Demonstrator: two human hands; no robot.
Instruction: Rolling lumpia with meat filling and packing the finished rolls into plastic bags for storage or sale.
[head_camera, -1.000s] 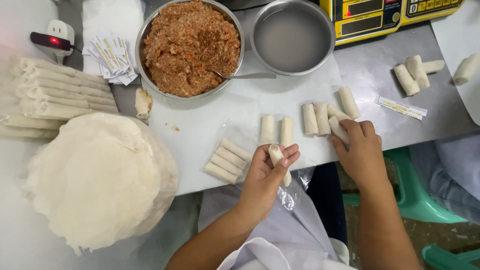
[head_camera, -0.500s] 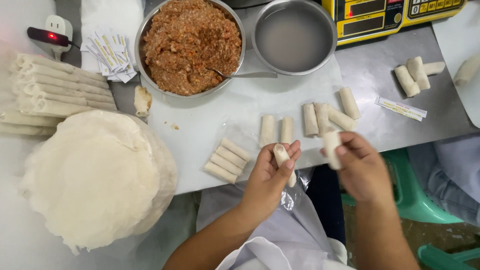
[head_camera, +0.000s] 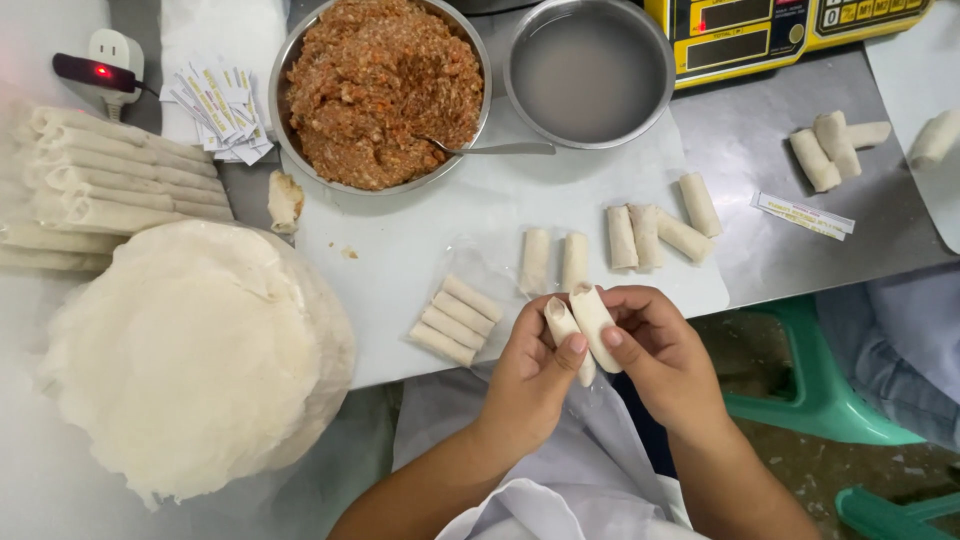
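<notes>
My left hand (head_camera: 532, 378) holds one pale spring roll (head_camera: 560, 324) upright at the table's front edge. My right hand (head_camera: 660, 352) holds a second spring roll (head_camera: 593, 318) pressed against the first, both over a thin clear plastic bag (head_camera: 478, 262) whose edge lies on the board. Three wrapped rolls (head_camera: 455, 320) lie side by side just left of my hands. Two more rolls (head_camera: 556, 260) lie just beyond my fingers, and another group of rolls (head_camera: 657, 226) sits to the right on the white cutting board (head_camera: 420, 240).
A metal bowl of minced filling (head_camera: 380, 88) with a spoon (head_camera: 490, 148) and a bowl of cloudy water (head_camera: 588, 70) stand at the back. A stack of round wrappers (head_camera: 185, 350) lies left, with stacked rolls (head_camera: 110, 185) behind. A yellow scale (head_camera: 780, 35), further rolls (head_camera: 830, 145) and green stools (head_camera: 820, 400) are right.
My right hand picked a roll off the board and brought it left against the roll in my left hand. Both hands now meet at the table's edge.
</notes>
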